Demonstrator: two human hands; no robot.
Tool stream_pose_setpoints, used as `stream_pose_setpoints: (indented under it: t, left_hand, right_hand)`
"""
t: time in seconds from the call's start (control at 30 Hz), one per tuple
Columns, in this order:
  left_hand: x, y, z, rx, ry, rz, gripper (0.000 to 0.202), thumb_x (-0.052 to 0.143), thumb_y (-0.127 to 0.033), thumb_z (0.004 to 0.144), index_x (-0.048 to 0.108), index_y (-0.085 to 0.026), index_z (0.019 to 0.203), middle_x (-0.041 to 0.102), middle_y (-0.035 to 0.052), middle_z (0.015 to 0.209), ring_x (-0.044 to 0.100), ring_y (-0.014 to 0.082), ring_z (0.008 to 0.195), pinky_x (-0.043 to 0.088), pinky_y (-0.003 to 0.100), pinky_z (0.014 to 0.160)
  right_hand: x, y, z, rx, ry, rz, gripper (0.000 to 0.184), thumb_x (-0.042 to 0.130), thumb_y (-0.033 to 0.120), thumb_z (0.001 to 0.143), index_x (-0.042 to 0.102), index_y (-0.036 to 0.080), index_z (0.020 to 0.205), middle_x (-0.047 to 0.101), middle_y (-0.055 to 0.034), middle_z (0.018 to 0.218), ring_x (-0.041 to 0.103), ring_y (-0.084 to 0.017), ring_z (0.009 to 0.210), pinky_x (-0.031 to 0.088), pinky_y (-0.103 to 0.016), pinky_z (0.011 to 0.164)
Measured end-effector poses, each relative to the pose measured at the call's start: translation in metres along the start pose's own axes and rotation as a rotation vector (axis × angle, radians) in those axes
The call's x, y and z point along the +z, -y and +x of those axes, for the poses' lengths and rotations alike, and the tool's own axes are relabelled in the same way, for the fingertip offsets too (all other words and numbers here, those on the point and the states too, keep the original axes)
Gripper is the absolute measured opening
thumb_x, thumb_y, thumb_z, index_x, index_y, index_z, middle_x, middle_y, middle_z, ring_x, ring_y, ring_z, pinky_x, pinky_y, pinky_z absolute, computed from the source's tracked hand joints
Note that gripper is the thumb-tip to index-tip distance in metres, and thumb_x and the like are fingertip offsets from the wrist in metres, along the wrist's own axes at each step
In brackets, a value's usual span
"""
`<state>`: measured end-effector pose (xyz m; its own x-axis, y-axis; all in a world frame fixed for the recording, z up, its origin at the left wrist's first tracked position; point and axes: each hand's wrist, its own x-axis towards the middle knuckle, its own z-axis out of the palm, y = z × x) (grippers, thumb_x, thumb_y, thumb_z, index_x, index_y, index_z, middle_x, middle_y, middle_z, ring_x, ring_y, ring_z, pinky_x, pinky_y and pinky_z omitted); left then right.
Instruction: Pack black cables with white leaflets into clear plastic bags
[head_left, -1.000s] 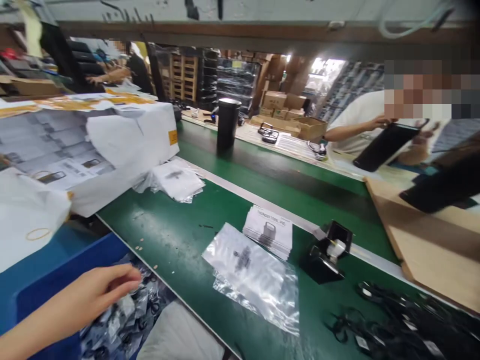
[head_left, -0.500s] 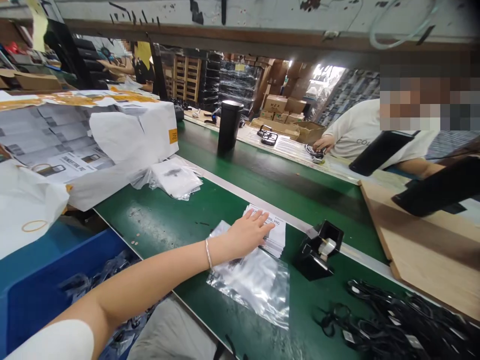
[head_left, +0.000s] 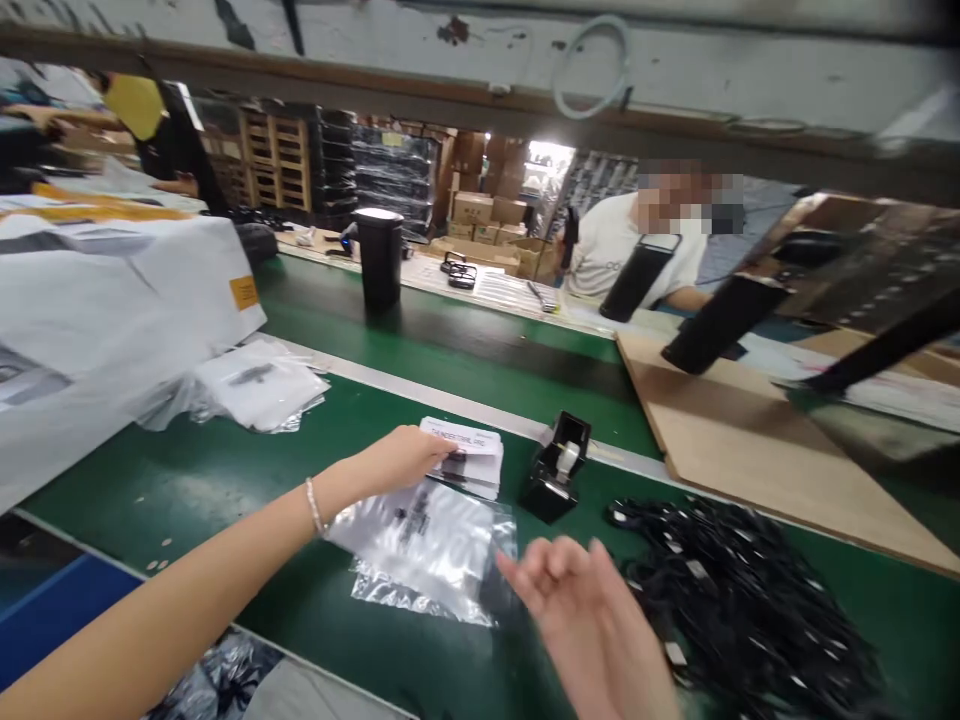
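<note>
My left hand (head_left: 409, 455), with a bracelet at the wrist, is closed on the edge of a white printed leaflet (head_left: 469, 440). The leaflet lies over a stack of similar ones (head_left: 480, 482) on the green work surface. Just below that hand lie clear plastic bags (head_left: 431, 560) with white and dark contents or print; which it is I cannot tell. My right hand (head_left: 574, 595) hovers at the bags' right side, slightly blurred, its fingers bent and apart with nothing seen between them. A black tape dispenser (head_left: 559, 468) stands to the right of the leaflets.
Black cables (head_left: 742, 600) lie heaped on the right. At left are a white-wrapped package (head_left: 135, 300) and more bagged sheets (head_left: 255, 385). Beyond the divider stand a black cylinder (head_left: 379, 260) and a wooden board (head_left: 757, 450). A person in a white shirt (head_left: 607, 240) is across the line.
My left hand has gone from lying flat on the leaflet stack to gripping the top leaflet by its edge. My right hand has come into view. The camera has turned right.
</note>
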<state>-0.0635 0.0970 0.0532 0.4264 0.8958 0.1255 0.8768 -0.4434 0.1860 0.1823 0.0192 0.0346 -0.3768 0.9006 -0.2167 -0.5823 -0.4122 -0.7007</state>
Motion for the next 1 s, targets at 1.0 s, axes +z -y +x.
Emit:
stream_pose_setpoints:
  t: [1.0]
  left_hand:
    - [0.047,-0.087,-0.045,-0.397,0.058,-0.294,0.029,0.04,-0.031,0.086,0.062,-0.023,0.069,0.06,-0.0002,0.076,0.058,0.0171,0.068,0.04,0.028,0.061]
  right_hand:
    - [-0.041,-0.005,-0.027,0.033,-0.485,-0.509,0.049,0.069,0.048,0.063,0.065,0.012,0.097,0.07,-0.0088,0.082,0.06,-0.019,0.063,0.047,-0.026,0.05]
